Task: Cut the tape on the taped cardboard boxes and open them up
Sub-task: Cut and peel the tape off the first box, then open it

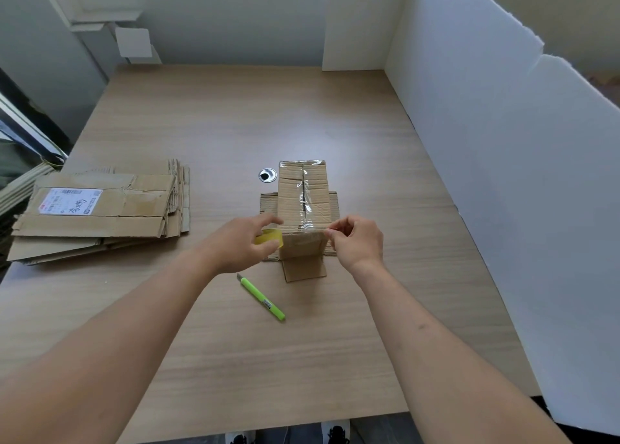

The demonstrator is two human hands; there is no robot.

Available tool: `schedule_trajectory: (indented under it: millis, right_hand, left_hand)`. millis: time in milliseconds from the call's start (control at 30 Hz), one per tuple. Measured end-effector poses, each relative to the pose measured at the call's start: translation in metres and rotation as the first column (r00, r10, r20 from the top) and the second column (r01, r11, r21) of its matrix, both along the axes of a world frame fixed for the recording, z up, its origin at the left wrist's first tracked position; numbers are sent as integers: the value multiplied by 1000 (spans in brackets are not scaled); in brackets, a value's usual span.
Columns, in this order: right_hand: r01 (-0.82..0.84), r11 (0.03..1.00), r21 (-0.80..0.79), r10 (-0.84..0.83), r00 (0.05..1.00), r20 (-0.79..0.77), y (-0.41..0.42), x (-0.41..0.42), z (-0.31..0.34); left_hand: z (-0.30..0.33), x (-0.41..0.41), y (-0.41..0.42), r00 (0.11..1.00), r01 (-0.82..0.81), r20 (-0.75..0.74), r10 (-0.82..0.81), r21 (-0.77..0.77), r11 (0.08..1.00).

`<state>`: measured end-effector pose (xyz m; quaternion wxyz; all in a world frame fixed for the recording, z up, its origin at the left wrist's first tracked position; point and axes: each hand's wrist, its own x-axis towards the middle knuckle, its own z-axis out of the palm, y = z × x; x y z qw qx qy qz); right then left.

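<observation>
A small brown cardboard box (303, 195) stands in the middle of the table, its top seam covered by clear shiny tape (304, 192). Its lower flaps lie spread flat around it. My left hand (243, 244) grips a yellow tape roll (268, 237) against the box's near left corner. My right hand (355, 240) pinches the tape at the box's near right top edge. A green utility knife (263, 299) lies on the table just in front of the box, held by neither hand.
A stack of flattened cardboard boxes (100, 208), the top one bearing a shipping label, lies at the left. A round metal cable grommet (267, 175) sits behind the box. White foam boards (486, 141) wall the right and back sides. The wooden table (235, 359) ends near me.
</observation>
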<state>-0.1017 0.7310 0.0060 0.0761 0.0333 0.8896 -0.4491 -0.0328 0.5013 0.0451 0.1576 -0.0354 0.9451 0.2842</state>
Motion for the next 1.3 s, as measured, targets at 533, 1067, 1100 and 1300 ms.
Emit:
schedule_trajectory:
  millis: [533, 1067, 1100, 1300]
  right_hand:
    - [37, 999, -33, -33, 993, 118, 10, -15, -21]
    - [83, 993, -84, -71, 987, 142, 8, -24, -35]
    - [89, 993, -84, -76, 986, 146, 8, -24, -37]
    - [108, 987, -119, -91, 986, 138, 8, -23, -42]
  left_hand:
    - [-32, -26, -18, 992, 80, 119, -46, -301, 950]
    - [-47, -38, -24, 991, 108, 103, -82, -284, 953]
    - [-47, -39, -24, 992, 104, 97, -79, -283, 954]
    - [-50, -44, -25, 996, 68, 72, -52, -236, 969]
